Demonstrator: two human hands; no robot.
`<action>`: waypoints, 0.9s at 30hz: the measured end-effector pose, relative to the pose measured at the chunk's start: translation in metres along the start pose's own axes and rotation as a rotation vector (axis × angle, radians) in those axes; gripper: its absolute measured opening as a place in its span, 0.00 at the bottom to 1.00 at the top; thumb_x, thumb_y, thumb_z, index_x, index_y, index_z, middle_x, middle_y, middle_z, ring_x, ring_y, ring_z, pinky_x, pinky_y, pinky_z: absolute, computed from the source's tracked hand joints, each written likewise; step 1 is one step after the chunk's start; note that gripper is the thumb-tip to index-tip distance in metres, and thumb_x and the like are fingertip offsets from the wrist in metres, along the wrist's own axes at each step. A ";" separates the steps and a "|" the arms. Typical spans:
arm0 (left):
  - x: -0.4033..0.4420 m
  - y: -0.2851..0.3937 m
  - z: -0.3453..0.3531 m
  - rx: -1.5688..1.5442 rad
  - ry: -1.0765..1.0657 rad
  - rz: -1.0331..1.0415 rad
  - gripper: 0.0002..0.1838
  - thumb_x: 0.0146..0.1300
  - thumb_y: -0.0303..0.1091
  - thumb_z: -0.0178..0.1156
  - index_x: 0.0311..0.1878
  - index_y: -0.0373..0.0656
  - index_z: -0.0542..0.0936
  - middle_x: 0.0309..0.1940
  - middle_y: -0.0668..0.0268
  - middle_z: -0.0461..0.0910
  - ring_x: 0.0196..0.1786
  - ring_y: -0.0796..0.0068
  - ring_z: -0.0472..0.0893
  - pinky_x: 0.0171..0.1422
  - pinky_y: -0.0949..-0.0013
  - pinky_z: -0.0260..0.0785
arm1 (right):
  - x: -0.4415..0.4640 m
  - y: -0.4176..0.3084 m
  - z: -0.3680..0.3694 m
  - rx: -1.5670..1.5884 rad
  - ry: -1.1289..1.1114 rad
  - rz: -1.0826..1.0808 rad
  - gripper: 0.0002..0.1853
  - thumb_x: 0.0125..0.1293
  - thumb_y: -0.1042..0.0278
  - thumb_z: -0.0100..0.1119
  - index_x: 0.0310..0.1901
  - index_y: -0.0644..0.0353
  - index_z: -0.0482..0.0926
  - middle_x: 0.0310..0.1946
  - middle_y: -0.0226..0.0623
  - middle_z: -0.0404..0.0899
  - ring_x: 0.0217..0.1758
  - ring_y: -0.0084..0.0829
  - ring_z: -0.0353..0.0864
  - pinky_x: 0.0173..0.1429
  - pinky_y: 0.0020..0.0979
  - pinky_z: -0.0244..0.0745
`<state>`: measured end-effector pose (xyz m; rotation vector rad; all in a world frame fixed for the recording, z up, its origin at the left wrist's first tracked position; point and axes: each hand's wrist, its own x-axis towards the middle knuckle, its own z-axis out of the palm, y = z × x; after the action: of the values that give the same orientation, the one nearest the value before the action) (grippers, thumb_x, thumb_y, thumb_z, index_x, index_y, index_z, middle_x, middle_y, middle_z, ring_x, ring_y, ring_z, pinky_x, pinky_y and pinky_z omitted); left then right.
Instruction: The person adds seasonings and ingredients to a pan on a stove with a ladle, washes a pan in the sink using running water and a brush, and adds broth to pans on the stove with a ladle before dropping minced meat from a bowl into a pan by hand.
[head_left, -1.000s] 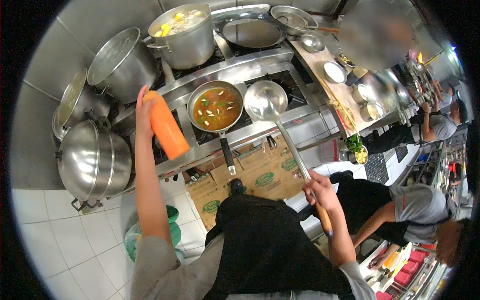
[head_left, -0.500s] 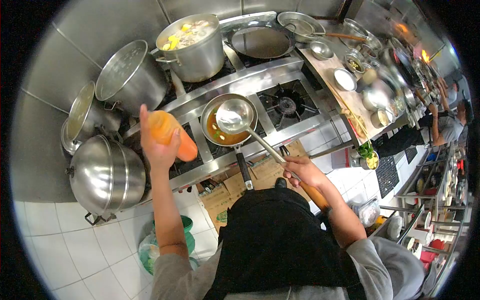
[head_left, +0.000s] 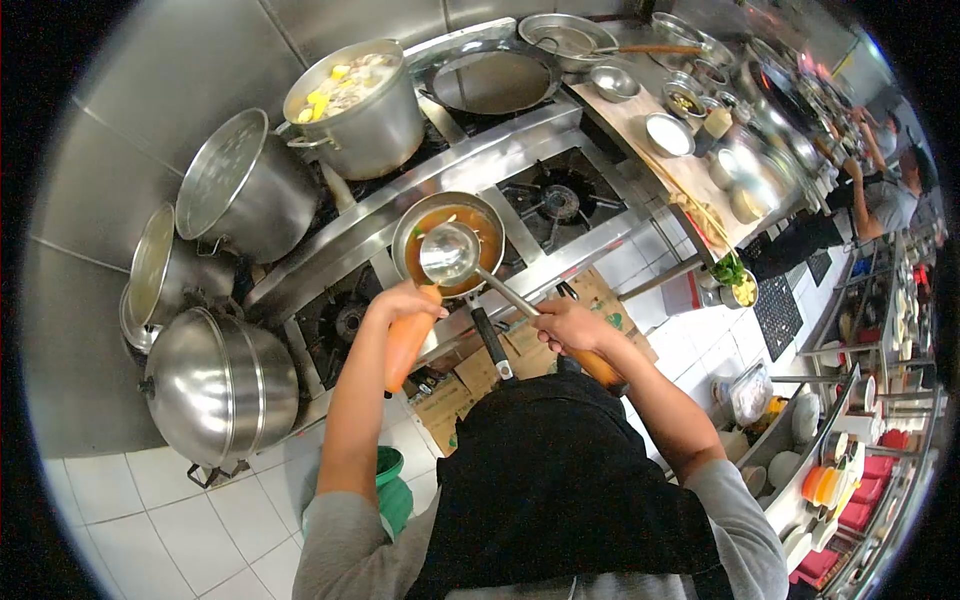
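My left hand [head_left: 402,302] is closed around an orange bottle [head_left: 406,352], beside the near left edge of the frying pan. The bottle is tilted, one end close to the ladle's bowl; whether anything flows out I cannot tell. My right hand [head_left: 572,328] grips the handle of a metal ladle [head_left: 450,254], which has a wooden end. The ladle's bowl hangs over the frying pan [head_left: 497,222], which stands on a burner with reddish-brown liquid in it. Its black handle [head_left: 490,340] points toward me, touched by neither hand.
A large pot with yellow pieces [head_left: 372,125] and a wok [head_left: 490,82] stand at the back. Left are tall pots [head_left: 275,185] and a domed steamer [head_left: 222,385]. Bowls crowd the side counter [head_left: 640,125]. A co-worker [head_left: 885,200] stands far right; a green bin [head_left: 392,490] is below.
My left hand has come down and right with the bottle, from beside the pan to its near edge. The ladle's bowl has shifted slightly left and down over the pan.
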<state>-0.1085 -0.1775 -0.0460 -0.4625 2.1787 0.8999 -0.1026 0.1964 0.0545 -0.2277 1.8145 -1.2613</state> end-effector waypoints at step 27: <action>-0.037 0.043 -0.032 0.624 0.091 -0.070 0.66 0.32 0.56 0.84 0.71 0.22 0.64 0.69 0.40 0.70 0.67 0.52 0.78 0.70 0.59 0.72 | 0.002 0.011 0.010 0.128 0.058 0.029 0.14 0.72 0.63 0.58 0.48 0.66 0.81 0.24 0.32 0.79 0.20 0.22 0.77 0.24 0.30 0.74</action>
<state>-0.1230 -0.1685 0.0164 -0.2677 2.3593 0.1328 -0.0931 0.1935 0.0434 -0.0942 1.7713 -1.3697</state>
